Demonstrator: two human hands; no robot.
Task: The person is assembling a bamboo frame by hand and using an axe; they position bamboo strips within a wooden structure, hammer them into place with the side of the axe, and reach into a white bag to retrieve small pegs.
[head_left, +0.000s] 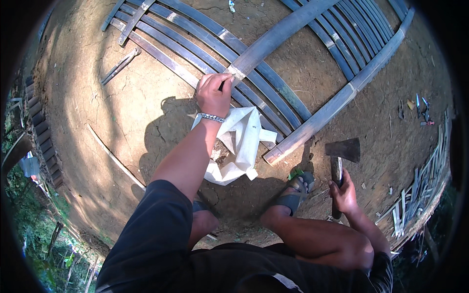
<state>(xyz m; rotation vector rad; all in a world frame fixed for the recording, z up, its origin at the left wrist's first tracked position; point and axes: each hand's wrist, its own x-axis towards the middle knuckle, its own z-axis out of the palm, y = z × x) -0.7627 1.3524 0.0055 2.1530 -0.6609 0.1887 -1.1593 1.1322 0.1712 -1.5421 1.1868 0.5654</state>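
1. R hand (344, 194): clenched round the handle of the axe (344, 150), fingers wrapped abt mid-length. Axe head sits just beyond the grip, w/ broad edge to the R; handle butt projects below the grip, toward the body.

2. L hand (214, 92): arm extended fwd, fingers curled, fingertips at the pale near end of the thick bar (283, 35). Cannot tell whether the fingers pinch anything. Bracelet (213, 117) is on the L wrist.

3. Bamboo frame (320, 117): lies on the ground beyond & to the R of the L grip, fwd of the R grip. Thick bar runs from the L fingertips away to upper R, across the dark slats (286, 95). Frame's near corner is btwn the two hands.

4. White sack (250, 141): crumpled, mouth open, just below & R of the L hand, nr the slat ends; well L of the axe.

5. Surroundings: forked piece (121, 65) lies L of the L grip; thin strip (115, 155) lies lower L of same. Sandal (294, 194) on the R foot is L of the R grip. Small tools (424, 111) lie to upper R of the axe; split strips (415, 198) are piled R of the R grip.
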